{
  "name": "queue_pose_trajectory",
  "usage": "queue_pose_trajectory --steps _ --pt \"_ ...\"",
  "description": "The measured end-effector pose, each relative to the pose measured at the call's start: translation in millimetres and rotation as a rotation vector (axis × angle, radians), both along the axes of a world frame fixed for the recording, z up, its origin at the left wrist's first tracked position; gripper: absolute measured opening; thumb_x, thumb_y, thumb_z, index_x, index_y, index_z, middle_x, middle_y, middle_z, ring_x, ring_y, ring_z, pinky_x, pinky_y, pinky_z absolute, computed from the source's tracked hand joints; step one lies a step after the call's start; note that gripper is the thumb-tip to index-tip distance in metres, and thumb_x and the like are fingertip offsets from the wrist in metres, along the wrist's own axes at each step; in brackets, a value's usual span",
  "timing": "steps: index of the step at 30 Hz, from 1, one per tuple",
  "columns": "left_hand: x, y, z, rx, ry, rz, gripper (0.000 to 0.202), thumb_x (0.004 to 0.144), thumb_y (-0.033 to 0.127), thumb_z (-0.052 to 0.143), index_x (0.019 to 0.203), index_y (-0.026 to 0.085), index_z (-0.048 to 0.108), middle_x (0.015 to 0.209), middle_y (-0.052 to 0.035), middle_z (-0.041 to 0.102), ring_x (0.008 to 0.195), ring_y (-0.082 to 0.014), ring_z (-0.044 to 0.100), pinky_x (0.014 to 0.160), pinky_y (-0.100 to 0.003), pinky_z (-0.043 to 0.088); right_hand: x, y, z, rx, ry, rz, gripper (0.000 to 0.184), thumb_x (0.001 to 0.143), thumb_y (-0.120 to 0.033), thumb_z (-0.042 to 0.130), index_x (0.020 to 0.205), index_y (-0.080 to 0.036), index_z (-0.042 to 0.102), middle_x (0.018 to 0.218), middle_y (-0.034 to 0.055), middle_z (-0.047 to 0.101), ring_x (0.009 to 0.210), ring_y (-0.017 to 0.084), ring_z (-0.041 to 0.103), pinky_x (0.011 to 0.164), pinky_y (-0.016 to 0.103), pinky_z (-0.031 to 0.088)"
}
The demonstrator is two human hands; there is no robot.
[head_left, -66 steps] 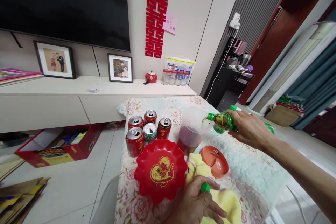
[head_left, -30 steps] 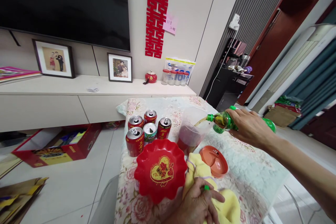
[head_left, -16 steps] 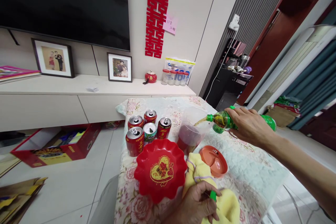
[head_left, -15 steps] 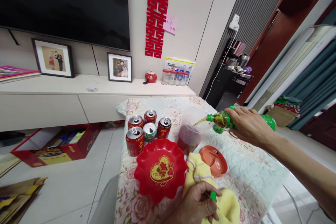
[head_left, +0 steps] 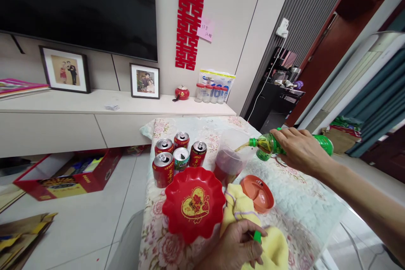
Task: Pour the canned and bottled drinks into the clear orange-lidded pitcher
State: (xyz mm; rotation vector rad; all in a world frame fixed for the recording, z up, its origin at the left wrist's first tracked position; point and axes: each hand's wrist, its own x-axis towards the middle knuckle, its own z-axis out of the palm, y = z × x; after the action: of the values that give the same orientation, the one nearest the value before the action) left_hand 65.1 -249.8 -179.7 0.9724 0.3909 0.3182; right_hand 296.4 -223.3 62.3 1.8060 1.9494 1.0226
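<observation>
My right hand (head_left: 295, 147) is wrapped around a green plastic bottle (head_left: 323, 145), tipped so its neck points left. Brown liquid (head_left: 242, 147) streams from its mouth into a clear plastic pitcher (head_left: 232, 158), which holds dark reddish liquid. Low in the view, my left hand (head_left: 240, 242) pinches a small green bottle cap (head_left: 257, 236) above a yellow towel (head_left: 275, 244). An orange-red lid (head_left: 257, 194) lies beside the pitcher. Left of the towel sits a red scalloped plate (head_left: 194, 230) with a gold heart.
Several opened drink cans (head_left: 163, 171) stand behind the plate on the flowered tablecloth (head_left: 167, 253). Another green bottle partly shows behind the tipped one. A white cabinet (head_left: 126, 105) bears framed photos and lidded jars (head_left: 207, 93). A red box (head_left: 63, 181) lies on the floor.
Both hands hold nearly the same places. Liquid keeps flowing from the tilted bottle into the pitcher; the camera view has shifted very slightly.
</observation>
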Motion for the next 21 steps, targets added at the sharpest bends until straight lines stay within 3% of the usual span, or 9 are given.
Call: queue_pose_trajectory --steps 7,16,21 --pt "3 0 -1.2 -0.074 0.002 0.009 0.046 0.058 0.029 0.084 0.100 0.016 0.069 0.064 0.0067 0.059 0.060 -0.0113 0.060 0.058 -0.024 0.041 -5 0 6.4 -0.020 -0.040 0.017 0.033 0.087 -0.015 0.057 0.120 -0.016 0.059 0.109 0.0145 0.073 0.095 0.032 0.064 0.075 0.040 0.033" --pt "-3 2 10.7 -0.104 0.031 -0.021 0.051 0.050 0.016 0.085 0.099 0.016 0.073 0.071 0.0047 0.061 0.067 -0.0106 0.056 0.062 -0.024 0.041 -10 4 14.6 -0.042 -0.109 0.033 0.037 0.091 -0.007 0.051 0.127 -0.015 0.058 0.109 0.0131 0.074 0.095 0.031 0.065 0.076 0.041 0.032" --pt "-6 1 12.7 -0.088 0.018 -0.013 0.050 0.053 0.020 0.085 0.101 0.015 0.073 0.081 0.0016 0.065 0.072 -0.0114 0.058 0.065 -0.025 0.044 -15 4 18.5 -0.038 -0.145 0.048 0.035 0.096 -0.005 0.049 0.128 -0.015 0.059 0.113 0.0136 0.074 0.097 0.032 0.065 0.080 0.043 0.034"
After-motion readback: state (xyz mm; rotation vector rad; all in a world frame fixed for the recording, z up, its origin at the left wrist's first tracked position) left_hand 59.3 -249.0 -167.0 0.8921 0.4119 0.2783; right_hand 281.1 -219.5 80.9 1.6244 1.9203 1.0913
